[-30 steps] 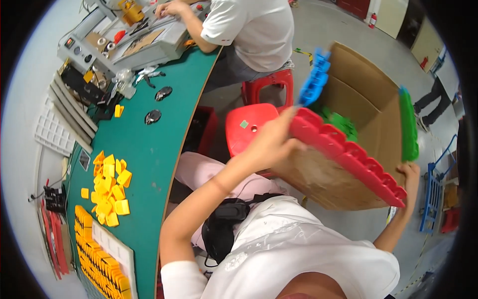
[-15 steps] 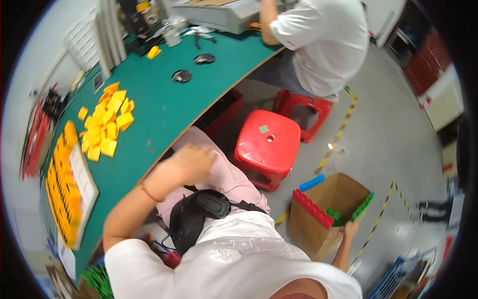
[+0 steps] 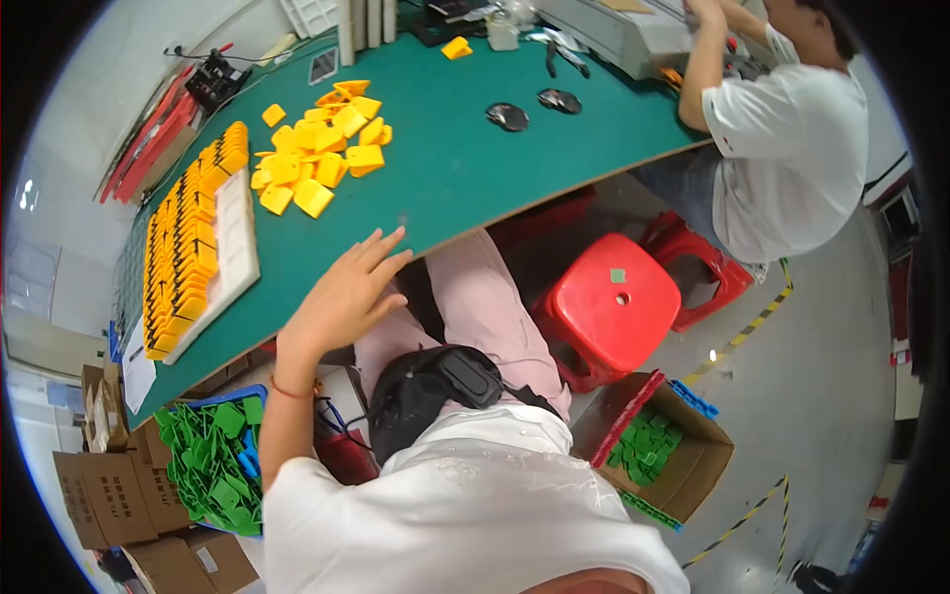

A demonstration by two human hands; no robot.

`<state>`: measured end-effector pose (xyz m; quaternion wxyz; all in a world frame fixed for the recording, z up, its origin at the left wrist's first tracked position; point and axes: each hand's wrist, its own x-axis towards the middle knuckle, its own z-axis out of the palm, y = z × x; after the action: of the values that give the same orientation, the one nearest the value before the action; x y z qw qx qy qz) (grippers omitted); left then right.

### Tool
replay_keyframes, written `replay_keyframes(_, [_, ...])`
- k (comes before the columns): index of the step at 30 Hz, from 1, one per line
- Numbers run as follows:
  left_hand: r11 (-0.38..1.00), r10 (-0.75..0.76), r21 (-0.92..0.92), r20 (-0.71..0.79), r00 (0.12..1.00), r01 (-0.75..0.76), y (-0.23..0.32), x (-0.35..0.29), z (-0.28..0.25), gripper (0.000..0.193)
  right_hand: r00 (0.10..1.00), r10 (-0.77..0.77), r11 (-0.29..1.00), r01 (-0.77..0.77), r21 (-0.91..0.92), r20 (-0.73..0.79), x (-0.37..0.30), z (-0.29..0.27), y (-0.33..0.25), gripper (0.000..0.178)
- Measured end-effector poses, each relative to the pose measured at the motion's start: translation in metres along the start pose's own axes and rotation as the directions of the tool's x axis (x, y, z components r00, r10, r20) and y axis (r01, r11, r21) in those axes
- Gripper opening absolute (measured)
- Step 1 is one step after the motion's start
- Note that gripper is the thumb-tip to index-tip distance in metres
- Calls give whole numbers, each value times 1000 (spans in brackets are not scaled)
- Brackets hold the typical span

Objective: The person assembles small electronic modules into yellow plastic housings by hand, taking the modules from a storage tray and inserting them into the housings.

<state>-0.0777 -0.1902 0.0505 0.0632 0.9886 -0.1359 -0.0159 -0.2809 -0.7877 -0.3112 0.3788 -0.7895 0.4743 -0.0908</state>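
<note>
My left hand [image 3: 346, 287] hangs over the near edge of the green table [image 3: 435, 168], fingers spread and holding nothing. Beyond it lies a loose pile of yellow plastic pieces [image 3: 322, 139]. To its left, a white tray [image 3: 236, 228] carries closely packed rows of yellow pieces with dark edges [image 3: 183, 257]. At my right side stands a cardboard box [image 3: 708, 450] with flat green plastic pieces [image 3: 648, 445] inside and red, blue and green strips along its rim. My right hand does not show in the frame.
Below the table at left, a blue bin [image 3: 259, 393] is heaped with green pieces, near cardboard cartons [image 3: 109, 500]. A red stool [image 3: 618, 307] stands to my right. Another person [image 3: 792, 148] sits at the table's far right. Two dark round objects [image 3: 508, 117] lie on the table.
My view has swung toward the left. My left hand has opened out toward the table edge. My right hand, earlier at the cardboard box's rim, has left view, and the box is turned differently.
</note>
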Motion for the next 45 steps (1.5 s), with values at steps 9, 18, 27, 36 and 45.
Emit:
replay_keyframes(9, [923, -381, -157, -262, 887, 351, -82, -42, 15, 61, 706, -646, 607, 706, -366, 291, -2, 46, -388, 42])
replay_keyframes(18, [920, -359, -284, -329, 873, 271, -218, 78, -29, 55, -183, -928, -126, 974, 189, 326, -143, 236, -640, 99])
replay_keyframes(27, [550, -823, -36, -192, 534, 834, -429, 172, -16, 67, -247, -851, -85, 936, 343, 464, -184, 374, -781, 63])
replay_keyframes(36, [339, -883, -494, 127, 453, 801, -479, 185, 5, 69, -45, -848, 148, 937, 317, 528, -218, 516, -839, 62])
replay_keyframes(45, [876, -224, -424, 68, 972, 231, -347, 207, 8, 54, -332, -674, 117, 834, 539, 660, -302, 488, -793, 54])
